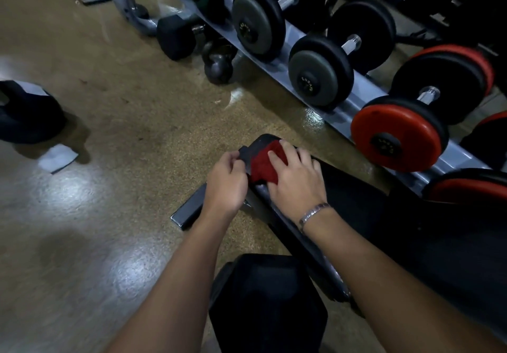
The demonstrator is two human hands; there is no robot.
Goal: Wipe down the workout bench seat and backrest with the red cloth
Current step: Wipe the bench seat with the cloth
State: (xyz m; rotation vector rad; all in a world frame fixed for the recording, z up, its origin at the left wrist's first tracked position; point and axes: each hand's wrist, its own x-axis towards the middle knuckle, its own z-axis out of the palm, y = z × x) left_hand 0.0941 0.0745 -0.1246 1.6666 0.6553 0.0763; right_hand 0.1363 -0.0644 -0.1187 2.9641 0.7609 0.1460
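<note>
The black padded workout bench [365, 210] runs from the lower right up to its narrow far end near the middle of the view. On that far end lies the red cloth [264, 164], bunched up. My right hand [295, 179] rests flat on top of the cloth with its fingers spread and pressing it onto the pad. My left hand [226, 181] grips the left edge of the bench end, fingers curled round the pad's rim right beside the cloth. Part of the cloth is hidden under my right palm.
A grey dumbbell rack [359, 97] with several black and red dumbbells runs diagonally behind the bench. A kettlebell [218, 67] stands on the floor near the rack. The bench's metal foot [189, 210] sticks out to the left. A dark weight [27, 111] sits at far left.
</note>
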